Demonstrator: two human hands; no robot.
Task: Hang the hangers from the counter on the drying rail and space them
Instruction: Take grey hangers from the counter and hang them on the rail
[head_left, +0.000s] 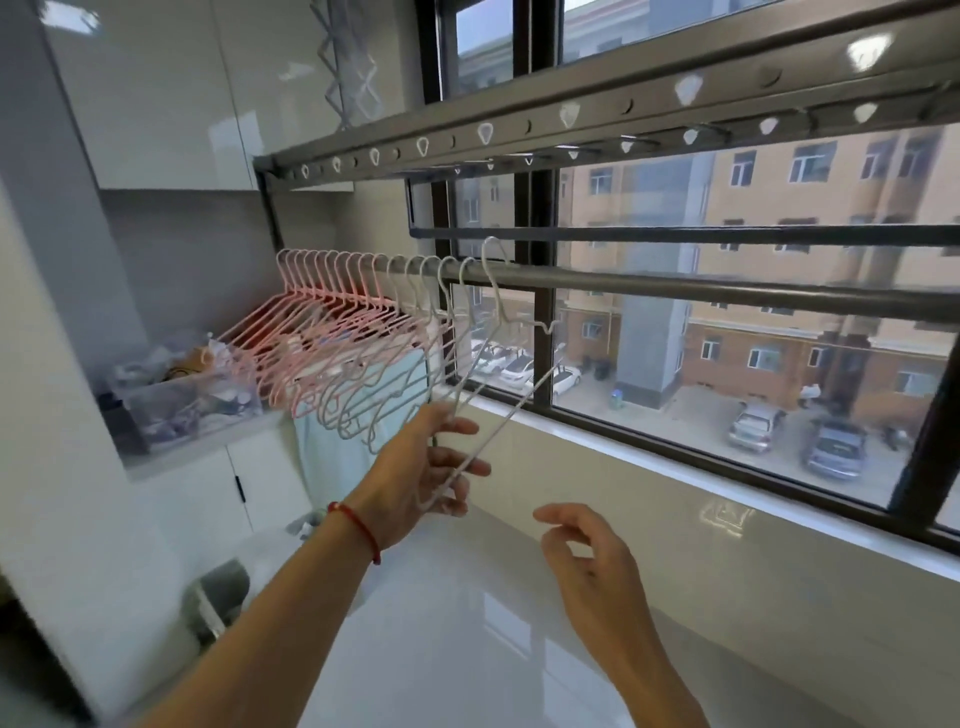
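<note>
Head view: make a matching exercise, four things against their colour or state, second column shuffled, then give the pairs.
Things:
1. white hanger
2. pink hangers
3. right hand
4. wrist cord

States:
A. red, round the left wrist
B. bunched at the rail's left end
C. open, holding nothing
D. gripped by the left hand, hook at the drying rail

Pairs: 1-D, 2-B, 3-C, 4-A

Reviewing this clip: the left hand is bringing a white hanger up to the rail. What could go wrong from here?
1. The white hanger has its hook above the rail, not seated; the left hand grips only its lower end, so it could swing off.
2. The hung hangers are bunched at the rail's left end; another there could tangle and leave spacing undone.
3. The right hand hangs free, steadying nothing.
</note>
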